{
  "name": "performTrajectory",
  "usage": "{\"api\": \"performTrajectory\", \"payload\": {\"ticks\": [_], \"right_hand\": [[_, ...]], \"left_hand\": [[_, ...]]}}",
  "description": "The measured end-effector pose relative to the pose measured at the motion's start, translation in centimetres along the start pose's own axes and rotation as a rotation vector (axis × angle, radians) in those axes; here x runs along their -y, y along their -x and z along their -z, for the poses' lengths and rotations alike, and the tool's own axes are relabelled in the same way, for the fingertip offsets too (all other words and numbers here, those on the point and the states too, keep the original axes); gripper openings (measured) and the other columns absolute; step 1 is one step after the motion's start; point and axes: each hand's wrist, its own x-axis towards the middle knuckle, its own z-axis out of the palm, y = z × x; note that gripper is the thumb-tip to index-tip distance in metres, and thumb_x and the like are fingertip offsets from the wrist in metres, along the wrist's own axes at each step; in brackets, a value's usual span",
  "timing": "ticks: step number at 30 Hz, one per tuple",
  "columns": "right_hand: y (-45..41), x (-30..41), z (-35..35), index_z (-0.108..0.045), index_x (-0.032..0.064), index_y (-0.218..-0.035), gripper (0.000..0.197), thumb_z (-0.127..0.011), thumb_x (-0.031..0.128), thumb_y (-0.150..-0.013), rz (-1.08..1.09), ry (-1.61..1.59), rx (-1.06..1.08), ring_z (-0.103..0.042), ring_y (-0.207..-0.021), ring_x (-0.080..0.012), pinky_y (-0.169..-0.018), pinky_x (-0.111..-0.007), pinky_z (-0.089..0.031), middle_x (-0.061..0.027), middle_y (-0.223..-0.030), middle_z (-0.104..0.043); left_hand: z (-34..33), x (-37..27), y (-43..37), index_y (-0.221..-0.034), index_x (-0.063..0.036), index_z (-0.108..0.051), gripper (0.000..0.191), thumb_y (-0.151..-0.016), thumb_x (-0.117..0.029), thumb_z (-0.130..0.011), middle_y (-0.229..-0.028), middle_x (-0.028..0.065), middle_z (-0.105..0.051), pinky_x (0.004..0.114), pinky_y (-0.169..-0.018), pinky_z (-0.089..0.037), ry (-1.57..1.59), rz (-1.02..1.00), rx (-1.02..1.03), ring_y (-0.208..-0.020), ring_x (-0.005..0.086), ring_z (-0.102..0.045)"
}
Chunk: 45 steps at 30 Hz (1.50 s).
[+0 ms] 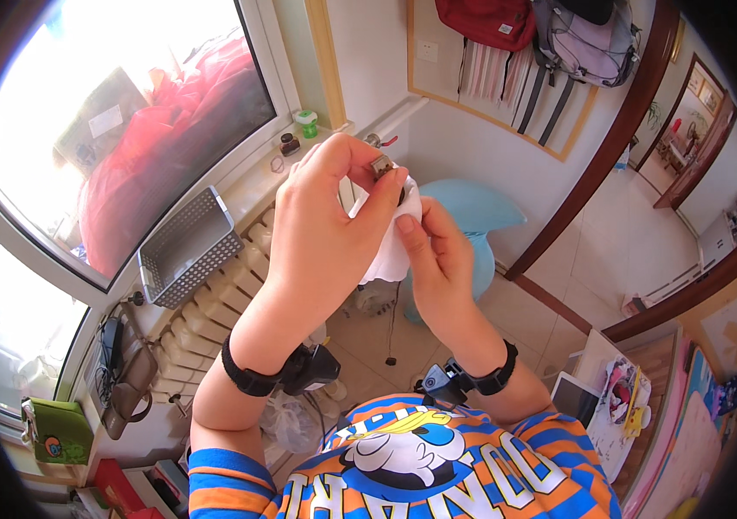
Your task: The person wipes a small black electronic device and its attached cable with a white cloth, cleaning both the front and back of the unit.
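My left hand [332, 220] is raised in front of me, its thumb and fingers pinching a small metal clip [382, 166]. Just below the clip, a white cloth [386, 258] hangs between my hands. My right hand [436, 250] grips the cloth's right edge between thumb and fingers. A dark round part shows at the cloth's top, beside my left thumb; what it is cannot be told. Under the cloth a thin dark cord [393, 324] dangles with a small dark end piece. Each wrist wears a black strap with a small device.
A grey perforated basket [190, 250] stands by the window above a radiator [212, 324]. A small ink bottle [289, 144] and a green-and-white container [308, 123] are on the sill. Light-blue fabric [472, 220] lies behind my right hand. Backpacks [585, 42] hang on the wall; a desk [608, 447] stands at right.
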Motion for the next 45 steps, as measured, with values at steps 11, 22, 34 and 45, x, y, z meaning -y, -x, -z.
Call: {"api": "performTrajectory", "payload": {"ticks": [11,22,34,45], "right_hand": [[1.3,-0.1,0.9,-0.056,0.0015,-0.095,0.019,-0.047,0.018,-0.093,-0.106,-0.097,0.030,-0.044,-0.068,-0.0023,-0.060,-0.018,-0.037,0.0026,-0.077,-0.055],[0.3,0.9,0.5,-0.056,0.0016,-0.092,0.016,-0.049,0.016,-0.092,-0.111,-0.094,0.002,-0.044,-0.061,-0.0020,-0.053,-0.018,-0.036,0.0031,-0.071,-0.053],[1.6,-0.9,1.3,-0.056,0.0025,-0.085,0.019,-0.049,0.019,-0.092,-0.207,-0.133,0.043,-0.043,-0.059,-0.0004,-0.049,-0.018,-0.035,0.0033,-0.068,-0.053],[3.1,-1.2,1.3,-0.056,0.0034,-0.088,0.019,-0.051,0.022,-0.092,-0.315,-0.233,0.107,-0.045,-0.064,-0.0006,-0.055,-0.017,-0.037,0.0040,-0.073,-0.054]], "left_hand": [[1.4,0.3,-1.3,-0.079,0.0008,-0.056,0.012,-0.077,-0.007,-0.064,-0.067,0.0020,-0.058,0.022,-0.063,-0.042,0.183,-0.023,-0.151,-0.065,0.0079,-0.054],[-0.4,0.7,0.1,-0.082,-0.0003,-0.054,0.013,-0.075,-0.005,-0.064,-0.070,0.0066,-0.055,0.027,-0.066,-0.043,0.113,-0.073,0.025,-0.067,0.0172,-0.054],[1.1,1.7,-1.2,-0.082,0.0011,-0.056,0.009,-0.078,-0.003,-0.063,-0.073,0.0023,-0.058,0.022,-0.068,-0.043,0.212,-0.074,-0.098,-0.070,0.0081,-0.052],[4.5,5.5,-3.0,-0.090,0.0012,-0.061,0.019,-0.085,-0.017,-0.061,-0.079,0.0028,-0.060,0.022,-0.068,-0.044,0.768,0.253,-0.269,-0.068,0.0080,-0.055]]}}
